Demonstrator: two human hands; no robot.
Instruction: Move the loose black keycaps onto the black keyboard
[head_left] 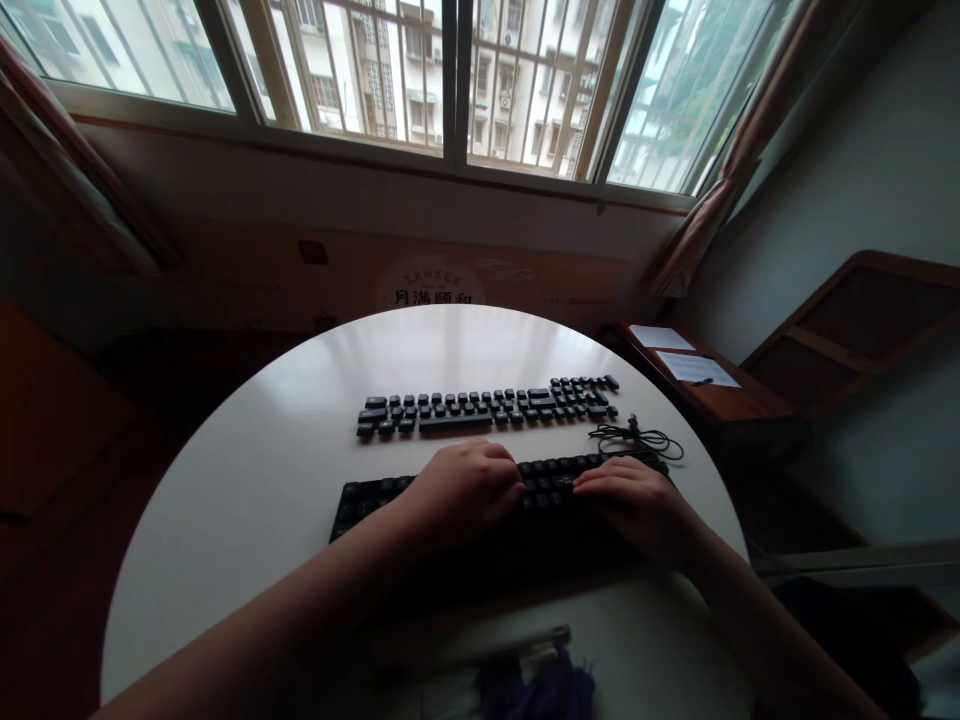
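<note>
A black keyboard (547, 480) lies on the round white table, its near side in deep shadow. My left hand (472, 485) is over its middle with the fingers curled closed, the fingertips down at the keys; whatever they may pinch is hidden. At the right end, my right hand (637, 495) grips the keyboard, fingers together and tips on the keys, the thumb mostly out of sight. Behind the keyboard, loose black keycaps (480, 405) are laid out in rows, with a long spacebar keycap (455, 424) in the front row. A coiled black cable (637, 437) sits beyond my right hand.
The white table (217, 500) has a curved edge. Near its front are a dark purple cloth (540, 690) and a slim, dim tool-like thing (551, 638). To the right, a wooden surface (757, 395) holds papers (697, 368) and a pen (703, 381). Barred windows stand behind.
</note>
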